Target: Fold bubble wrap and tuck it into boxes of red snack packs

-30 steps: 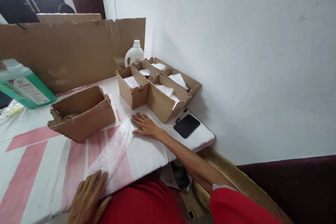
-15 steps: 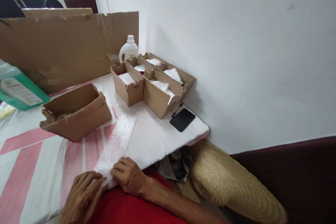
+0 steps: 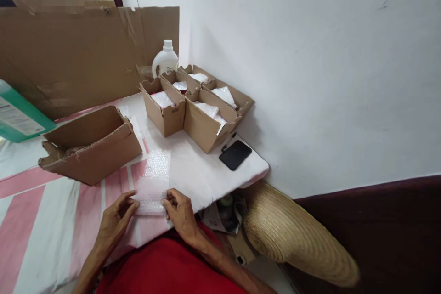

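Observation:
A sheet of clear bubble wrap (image 3: 154, 179) lies on the pink-and-white striped table cover (image 3: 62, 220), its near end folded or rolled over. My left hand (image 3: 115, 219) pinches the left side of that near end. My right hand (image 3: 181, 213) pinches the right side. An open, empty-looking cardboard box (image 3: 90, 144) stands just beyond on the left.
Several small cardboard boxes (image 3: 193, 105) with bubble-wrapped contents stand at the back by the wall, next to a white bottle (image 3: 165, 59). A black phone (image 3: 235, 155) lies near the table's right corner. A large cardboard sheet (image 3: 79, 50) leans behind; a straw hat (image 3: 296, 234) lies below right.
My right hand came back from the far end of the bubble wrap to its near end. Both hands now hold that end, and the visible strip looks shorter.

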`<state>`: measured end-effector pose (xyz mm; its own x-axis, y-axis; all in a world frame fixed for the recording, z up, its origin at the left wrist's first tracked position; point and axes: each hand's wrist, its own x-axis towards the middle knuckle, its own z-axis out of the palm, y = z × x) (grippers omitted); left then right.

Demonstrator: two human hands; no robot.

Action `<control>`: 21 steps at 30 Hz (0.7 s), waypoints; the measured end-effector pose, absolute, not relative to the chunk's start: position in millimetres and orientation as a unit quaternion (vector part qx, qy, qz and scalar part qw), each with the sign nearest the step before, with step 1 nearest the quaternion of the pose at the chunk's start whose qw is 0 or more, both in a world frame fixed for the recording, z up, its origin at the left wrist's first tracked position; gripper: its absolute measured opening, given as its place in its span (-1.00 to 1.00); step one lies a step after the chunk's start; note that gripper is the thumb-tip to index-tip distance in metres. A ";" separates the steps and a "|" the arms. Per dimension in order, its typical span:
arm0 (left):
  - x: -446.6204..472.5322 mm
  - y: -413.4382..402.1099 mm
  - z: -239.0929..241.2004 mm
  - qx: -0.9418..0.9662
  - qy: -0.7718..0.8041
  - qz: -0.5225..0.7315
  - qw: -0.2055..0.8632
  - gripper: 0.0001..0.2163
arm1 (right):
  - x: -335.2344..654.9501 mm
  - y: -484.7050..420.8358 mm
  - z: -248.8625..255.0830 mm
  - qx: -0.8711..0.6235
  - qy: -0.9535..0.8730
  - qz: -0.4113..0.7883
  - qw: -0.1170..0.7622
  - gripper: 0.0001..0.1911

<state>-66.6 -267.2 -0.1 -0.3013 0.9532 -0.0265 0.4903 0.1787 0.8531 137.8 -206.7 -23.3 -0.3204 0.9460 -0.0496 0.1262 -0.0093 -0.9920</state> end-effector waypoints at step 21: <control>-49.8 -280.0 -18.4 0.796 0.554 0.210 -0.124 -0.71 | 156.6 -194.5 -25.4 -0.342 -0.838 0.234 0.354 -0.47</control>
<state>-49.8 -280.0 -18.4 0.2977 0.8301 0.4715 0.9343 -0.3548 0.0349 156.6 -194.5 -25.4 -0.5150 0.7395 0.4334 0.4081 0.6562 -0.6347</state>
